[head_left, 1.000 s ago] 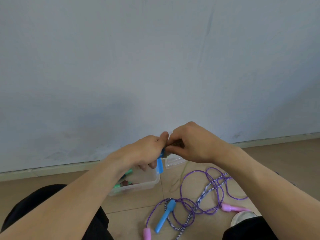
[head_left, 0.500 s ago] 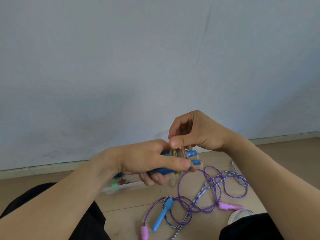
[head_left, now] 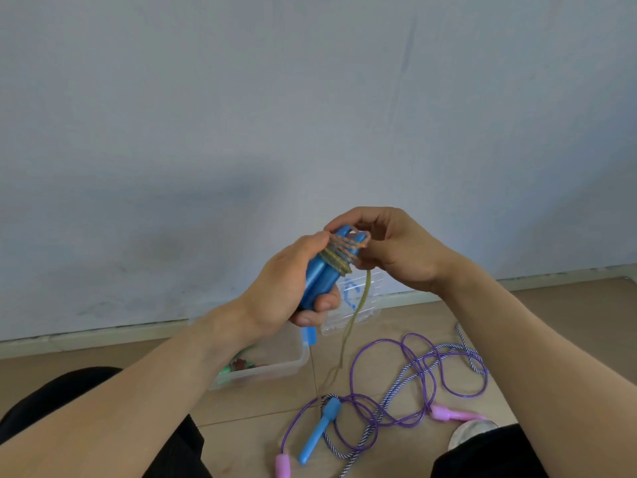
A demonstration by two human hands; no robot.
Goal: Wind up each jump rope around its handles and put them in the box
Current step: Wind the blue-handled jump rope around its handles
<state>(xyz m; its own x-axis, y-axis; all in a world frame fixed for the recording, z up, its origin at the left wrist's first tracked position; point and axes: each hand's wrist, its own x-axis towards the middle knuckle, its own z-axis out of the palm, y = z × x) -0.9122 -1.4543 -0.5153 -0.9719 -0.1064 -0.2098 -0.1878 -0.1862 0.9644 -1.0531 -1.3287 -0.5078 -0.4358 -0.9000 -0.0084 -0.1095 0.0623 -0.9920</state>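
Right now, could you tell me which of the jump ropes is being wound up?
The multicoloured rope, coiled around the paired blue handles in the left hand; the purple rope and striped rope lie loose on the floor.

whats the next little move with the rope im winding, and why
Probably one more turn: the right hand carries the greenish cord around the paired blue handles gripped in the left hand. Several coils already sit near the handle tops, but a loose tail hangs down toward the floor, so winding isn't finished.

Two blue handles (head_left: 322,276) side by side, tilted up, olive rope (head_left: 339,255) coiled round just above the grip, tail dangling below. Clear box (head_left: 275,365) sits underneath on the floor.
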